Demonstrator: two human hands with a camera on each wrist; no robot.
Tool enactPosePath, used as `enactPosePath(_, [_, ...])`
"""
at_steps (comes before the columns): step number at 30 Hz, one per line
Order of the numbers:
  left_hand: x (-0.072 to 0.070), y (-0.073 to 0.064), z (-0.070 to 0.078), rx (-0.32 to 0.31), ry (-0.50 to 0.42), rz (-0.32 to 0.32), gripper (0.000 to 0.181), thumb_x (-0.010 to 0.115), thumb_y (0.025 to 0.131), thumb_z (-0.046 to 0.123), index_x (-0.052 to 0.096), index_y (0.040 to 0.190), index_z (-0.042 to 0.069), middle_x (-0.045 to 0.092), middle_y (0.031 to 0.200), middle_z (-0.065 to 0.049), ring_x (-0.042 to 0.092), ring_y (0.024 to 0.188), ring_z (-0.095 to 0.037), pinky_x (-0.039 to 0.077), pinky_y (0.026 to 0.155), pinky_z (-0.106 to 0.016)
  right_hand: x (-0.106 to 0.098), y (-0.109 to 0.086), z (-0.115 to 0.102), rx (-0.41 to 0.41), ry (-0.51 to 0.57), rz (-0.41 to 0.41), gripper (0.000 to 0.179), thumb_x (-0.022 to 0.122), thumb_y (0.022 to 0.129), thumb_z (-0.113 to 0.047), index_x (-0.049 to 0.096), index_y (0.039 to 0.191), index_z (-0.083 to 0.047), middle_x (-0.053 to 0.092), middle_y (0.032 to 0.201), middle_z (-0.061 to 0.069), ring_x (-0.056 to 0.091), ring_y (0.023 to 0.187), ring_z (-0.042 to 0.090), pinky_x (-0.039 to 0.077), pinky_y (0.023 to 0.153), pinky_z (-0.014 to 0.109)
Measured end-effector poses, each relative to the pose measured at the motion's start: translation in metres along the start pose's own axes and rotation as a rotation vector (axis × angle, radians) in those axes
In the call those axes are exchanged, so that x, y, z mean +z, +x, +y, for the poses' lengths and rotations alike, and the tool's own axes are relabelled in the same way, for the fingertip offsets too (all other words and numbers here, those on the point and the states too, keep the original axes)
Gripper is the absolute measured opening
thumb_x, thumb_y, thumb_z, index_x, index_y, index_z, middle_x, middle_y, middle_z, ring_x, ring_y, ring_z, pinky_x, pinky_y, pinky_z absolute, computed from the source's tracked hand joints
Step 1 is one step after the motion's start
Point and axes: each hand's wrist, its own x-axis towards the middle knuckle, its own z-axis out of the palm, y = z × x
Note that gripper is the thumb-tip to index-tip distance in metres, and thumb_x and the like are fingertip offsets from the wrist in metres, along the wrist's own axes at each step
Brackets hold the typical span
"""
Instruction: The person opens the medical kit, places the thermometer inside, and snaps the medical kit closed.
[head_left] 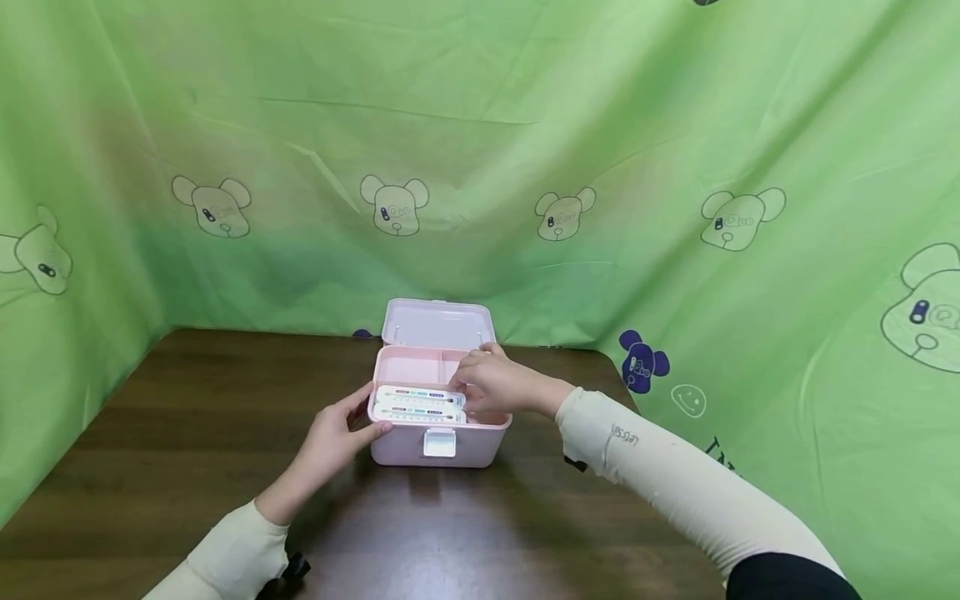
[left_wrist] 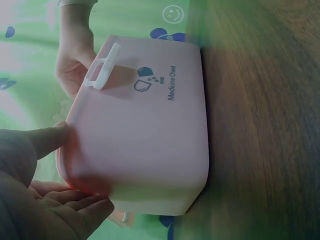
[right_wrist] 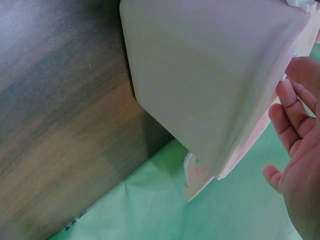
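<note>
A pink medicine chest (head_left: 472,446) stands on the table with its lid (head_left: 438,323) raised at the back. Two slim white packs (head_left: 420,413) with printed scales and coloured labels lie side by side across its front part. My left hand (head_left: 330,437) grips the chest's front left corner, thumb at the front rim and fingers along the side wall, as the left wrist view shows. My right hand (head_left: 498,383) reaches over the right side into the chest, at the packs' right end. In the right wrist view its thumb and forefinger pinch a small white tip (right_wrist: 284,77); the rest is hidden by the wall.
Behind the packs, the pink tray (head_left: 408,367) has a divider. A white latch (head_left: 439,442) hangs on the chest's front. The brown wooden table (head_left: 225,417) meets a green printed cloth (head_left: 480,125) at the back and sides.
</note>
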Motion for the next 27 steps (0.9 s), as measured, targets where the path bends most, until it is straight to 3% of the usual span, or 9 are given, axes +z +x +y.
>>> enactPosePath(6, [-0.006, 0.001, 0.000, -0.004, 0.011, -0.009, 0.072, 0.082, 0.090, 0.025, 0.051, 0.149, -0.001, 0.063, 0.140, -0.019, 0.062, 0.129, -0.030, 0.053, 0.105, -0.044, 0.005, -0.002, -0.003, 0.048, 0.049, 0.056, 0.027, 0.083, 0.082, -0.020, 0.076, 0.109, -0.018, 0.072, 0.095, -0.011, 0.060, 0.102, 0.013, 0.032, 0.107, 0.049])
enactPosePath(13, [-0.014, 0.010, -0.001, -0.041, 0.014, -0.025, 0.059, 0.075, 0.095, 0.028, 0.057, 0.143, -0.001, 0.067, 0.134, -0.018, 0.065, 0.123, -0.030, 0.056, 0.101, -0.043, 0.019, -0.013, -0.003, 0.129, 0.228, 0.140, 0.022, 0.079, 0.090, -0.018, 0.077, 0.112, -0.016, 0.075, 0.104, -0.010, 0.063, 0.105, 0.011, 0.035, 0.104, 0.043])
enactPosePath(20, [-0.031, 0.040, -0.005, -0.080, 0.064, -0.038, 0.061, 0.068, 0.100, 0.035, 0.053, 0.146, -0.002, 0.062, 0.140, -0.020, 0.060, 0.129, -0.035, 0.052, 0.106, -0.050, 0.022, -0.023, 0.011, 0.195, 0.358, 0.367, 0.021, 0.077, 0.092, -0.017, 0.075, 0.112, -0.013, 0.073, 0.112, -0.004, 0.062, 0.111, 0.019, 0.045, 0.103, 0.047])
enactPosePath(27, [-0.045, 0.076, -0.003, -0.087, 0.032, -0.041, 0.066, 0.067, 0.100, 0.035, 0.046, 0.153, 0.003, 0.053, 0.151, -0.020, 0.049, 0.140, -0.037, 0.046, 0.112, -0.053, 0.025, -0.028, 0.037, 0.348, 0.491, 0.570, 0.024, 0.074, 0.095, -0.018, 0.074, 0.118, -0.011, 0.072, 0.118, 0.004, 0.060, 0.118, 0.024, 0.047, 0.106, 0.047])
